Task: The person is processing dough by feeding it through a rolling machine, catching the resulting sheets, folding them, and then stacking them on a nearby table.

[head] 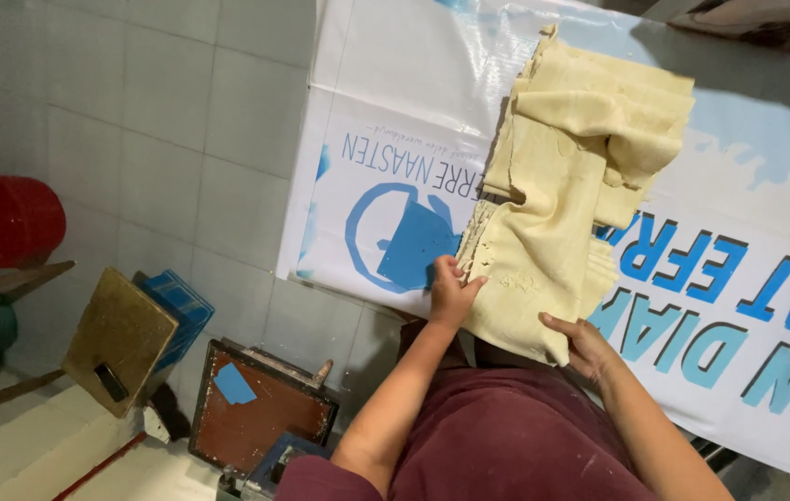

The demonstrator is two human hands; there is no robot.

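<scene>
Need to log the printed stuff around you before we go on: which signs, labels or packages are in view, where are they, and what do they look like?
Printed banner: glossy white sheet covering the table under the dough, with large blue lettering and a round blue emblem near the left hand.
Blue sticker: small angular patch on the brown framed board on the floor, lower left.
No packages or screens show.
</scene>
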